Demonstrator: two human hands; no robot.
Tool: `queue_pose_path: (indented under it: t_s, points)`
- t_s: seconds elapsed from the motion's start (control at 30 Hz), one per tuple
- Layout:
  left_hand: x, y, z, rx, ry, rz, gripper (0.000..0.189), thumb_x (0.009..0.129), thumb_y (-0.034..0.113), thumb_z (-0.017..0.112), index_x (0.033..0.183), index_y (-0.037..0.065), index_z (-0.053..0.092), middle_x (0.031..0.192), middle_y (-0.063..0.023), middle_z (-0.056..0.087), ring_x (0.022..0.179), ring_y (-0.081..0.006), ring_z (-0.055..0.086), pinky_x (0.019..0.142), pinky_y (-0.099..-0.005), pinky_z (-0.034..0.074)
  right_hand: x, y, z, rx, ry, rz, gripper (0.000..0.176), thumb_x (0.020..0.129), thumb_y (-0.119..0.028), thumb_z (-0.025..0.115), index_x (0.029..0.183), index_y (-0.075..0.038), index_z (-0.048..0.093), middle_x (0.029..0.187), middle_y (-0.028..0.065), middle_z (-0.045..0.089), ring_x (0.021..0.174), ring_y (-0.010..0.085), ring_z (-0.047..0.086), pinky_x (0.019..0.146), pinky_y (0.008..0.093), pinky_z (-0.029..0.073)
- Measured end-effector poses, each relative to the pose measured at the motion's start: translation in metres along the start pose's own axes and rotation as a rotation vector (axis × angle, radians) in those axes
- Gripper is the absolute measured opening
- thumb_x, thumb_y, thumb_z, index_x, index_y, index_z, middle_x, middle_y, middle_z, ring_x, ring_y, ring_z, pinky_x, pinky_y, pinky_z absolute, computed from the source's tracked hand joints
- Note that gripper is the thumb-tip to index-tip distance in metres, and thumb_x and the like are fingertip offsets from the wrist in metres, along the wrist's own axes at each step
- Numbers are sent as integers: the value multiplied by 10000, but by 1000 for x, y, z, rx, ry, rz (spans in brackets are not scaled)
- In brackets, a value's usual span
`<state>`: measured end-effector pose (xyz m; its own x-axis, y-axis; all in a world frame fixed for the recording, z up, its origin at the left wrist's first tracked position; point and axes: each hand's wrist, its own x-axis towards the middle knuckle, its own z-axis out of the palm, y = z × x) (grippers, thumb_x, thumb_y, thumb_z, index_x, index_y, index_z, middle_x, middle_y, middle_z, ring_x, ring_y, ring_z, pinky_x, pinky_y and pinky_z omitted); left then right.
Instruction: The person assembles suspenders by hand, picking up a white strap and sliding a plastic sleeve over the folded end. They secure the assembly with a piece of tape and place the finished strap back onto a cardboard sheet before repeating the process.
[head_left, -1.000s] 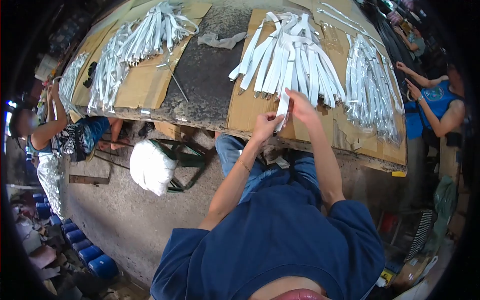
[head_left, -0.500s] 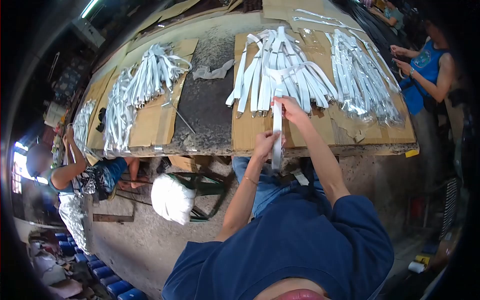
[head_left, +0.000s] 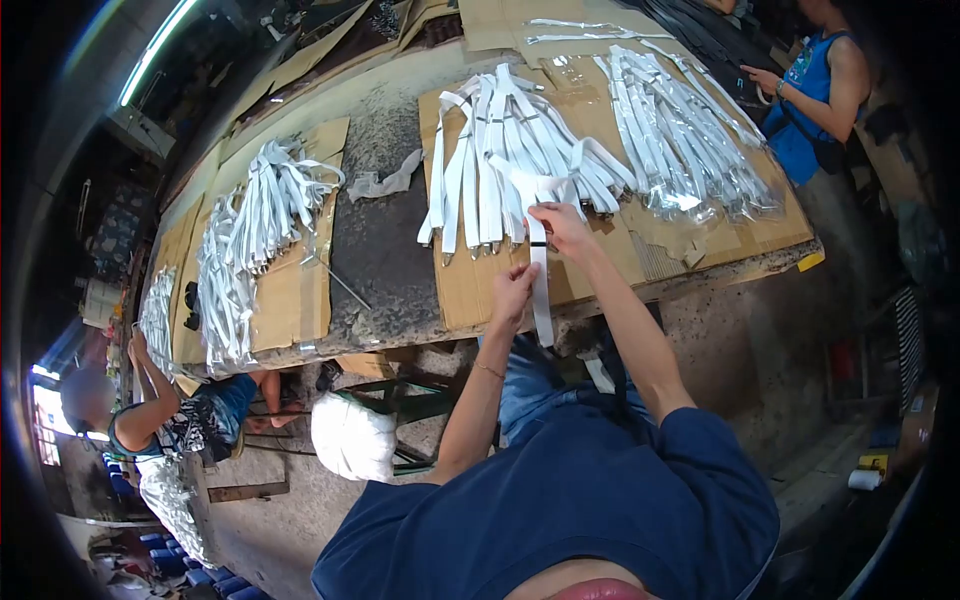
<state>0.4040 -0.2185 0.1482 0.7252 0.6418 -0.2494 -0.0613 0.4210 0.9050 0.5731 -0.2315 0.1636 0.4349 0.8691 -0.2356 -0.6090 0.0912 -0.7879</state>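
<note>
Strap (head_left: 541, 290) reaches past the worktop's (head_left: 385, 265) near edge, left hand (head_left: 512, 292) pinching it, right hand (head_left: 562, 226) gripping it higher up. Other straps (head_left: 495, 150) lie fanned beyond.

White straps (head_left: 541, 300) look like smooth, matt cloth with shiny metal clips (head_left: 447, 259); the plastic sleeves (head_left: 690, 200) are glossy, the cardboard sheets (head_left: 465, 295) matt, the dark tabletop (head_left: 385, 265) rough.
</note>
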Motion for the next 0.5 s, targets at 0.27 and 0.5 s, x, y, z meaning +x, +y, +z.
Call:
queue_pose_path:
  t_s: [0.27, 0.5]
  points:
    - [8, 14, 17, 140, 36, 229, 184, 879, 109, 620, 981, -39, 656, 803, -39, 660, 693, -78, 587, 603, -201, 444, -17, -29, 6, -116, 59, -244, 193, 800, -65, 687, 947, 5, 583, 738, 4, 556, 574, 58, 453, 497, 204, 340]
    - [17, 26, 30, 28, 248, 279, 237, 845, 132, 673, 962, -73, 652, 807, -34, 651, 680, -50, 541, 596, -190, 436, -33, -47, 6, -470, -67, -202, 107, 778, -37, 687, 844, 8, 616, 746, 28, 603, 637, 74, 540, 589, 207, 437]
